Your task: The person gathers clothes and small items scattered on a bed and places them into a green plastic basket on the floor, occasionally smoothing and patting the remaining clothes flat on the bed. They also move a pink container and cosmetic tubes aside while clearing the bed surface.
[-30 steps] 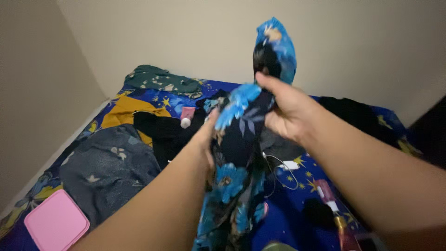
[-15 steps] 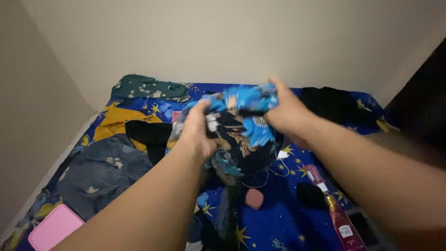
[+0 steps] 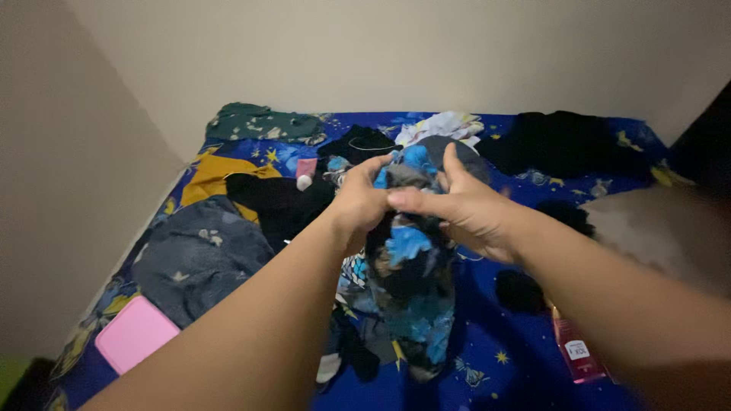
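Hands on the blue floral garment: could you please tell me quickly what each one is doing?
Left hand: closed, gripping the blue floral garment.
Right hand: closed, fingers pinching the same garment.

The garment (image 3: 411,281) is thin, soft printed cloth, matt, crumpled; the sheet (image 3: 487,365) below is smooth printed cloth; the jeans (image 3: 199,259) are rougher denim; the pink case (image 3: 135,344) looks smooth plastic; the bottle (image 3: 579,352) is glossy
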